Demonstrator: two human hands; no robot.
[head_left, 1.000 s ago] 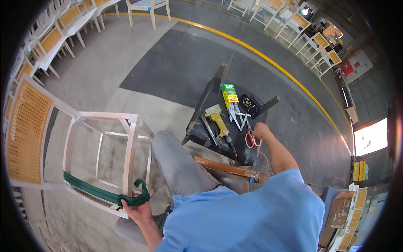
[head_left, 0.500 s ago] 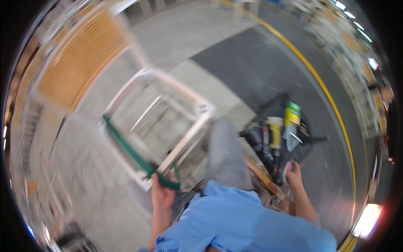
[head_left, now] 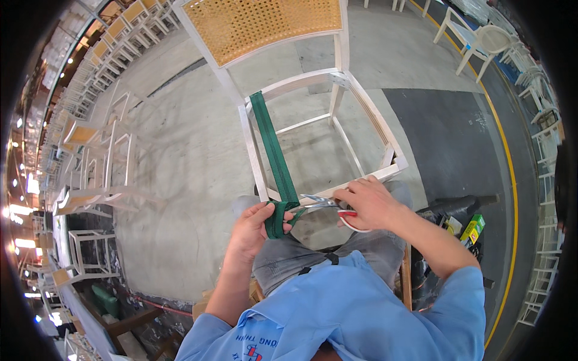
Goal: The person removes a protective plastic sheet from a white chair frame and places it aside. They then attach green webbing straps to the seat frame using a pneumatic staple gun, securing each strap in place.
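A white chair frame (head_left: 257,157) with an open seat and a woven cane back (head_left: 268,27) stands before my knees. A strip of green webbing (head_left: 272,144) runs along the left side of the seat, from the rear rail to the front rail. My left hand (head_left: 256,225) is closed on the folded loose end of that webbing at the front rail. From the right, my right hand (head_left: 370,204) grips scissors (head_left: 355,224) with red and white handles. Their metal blades point left and meet the webbing by the rail; whether they touch it I cannot tell.
Beside my right leg, a black bag (head_left: 451,210) holds a green and yellow box (head_left: 474,228) and other items. More chair frames (head_left: 111,156) stand at the left, and a pale armchair (head_left: 478,42) is at the far right. A yellow line (head_left: 497,138) curves along the floor.
My right hand has moved from the bag at the right to the front rail, now with scissors. My left hand still holds the webbing. The view has turned, with the chair now centred.
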